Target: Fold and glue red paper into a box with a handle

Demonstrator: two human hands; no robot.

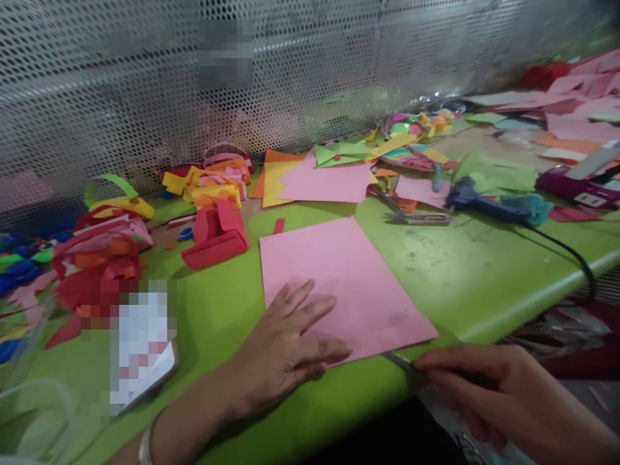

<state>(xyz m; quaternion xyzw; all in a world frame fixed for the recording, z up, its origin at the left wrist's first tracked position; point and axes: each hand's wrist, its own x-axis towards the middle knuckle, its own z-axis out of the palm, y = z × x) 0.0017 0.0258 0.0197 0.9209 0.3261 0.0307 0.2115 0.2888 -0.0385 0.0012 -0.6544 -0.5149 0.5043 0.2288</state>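
A pink paper sheet [353, 278] lies flat on the green table [465, 278] near its front edge. My left hand [285, 349] rests flat on the sheet's near left corner, fingers spread. My right hand [489, 387] is below the table's edge, fingers closed round a thin metal tool [398, 360], probably scissors. The tool's tip touches the sheet's near edge.
A phone [145, 368] lies left of my forearm. Red, pink and yellow paper crafts [213, 213] pile up at the left and back. A blue glue gun [477, 201] with a black cord lies at the right, scissors [411, 216] beside it. A perforated metal screen [310, 77] stands behind.
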